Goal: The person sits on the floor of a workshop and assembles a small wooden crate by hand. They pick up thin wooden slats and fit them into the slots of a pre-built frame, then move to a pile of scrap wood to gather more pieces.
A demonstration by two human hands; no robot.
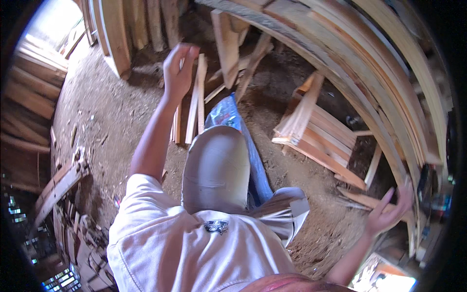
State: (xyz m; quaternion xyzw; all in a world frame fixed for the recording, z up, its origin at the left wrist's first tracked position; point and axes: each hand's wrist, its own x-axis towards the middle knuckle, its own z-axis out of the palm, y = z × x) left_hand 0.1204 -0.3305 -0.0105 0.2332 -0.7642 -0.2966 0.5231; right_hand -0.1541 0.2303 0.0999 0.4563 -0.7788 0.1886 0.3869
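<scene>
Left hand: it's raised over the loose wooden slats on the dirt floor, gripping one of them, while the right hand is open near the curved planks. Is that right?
Not quite. In the head view the left hand is raised above the loose wooden slats on the dirt floor, but open and holding nothing. The right hand is indeed open, near the curved planks.

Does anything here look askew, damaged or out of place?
Loose pale wooden slats lie scattered at odd angles on the sawdust-covered dirt floor, and a crumpled blue plastic sack lies among them. Left hand and right hand are both open and hold nothing.

Sawdust floor [97, 112], stacked timber planks [384, 63], perhaps daylit.
</scene>
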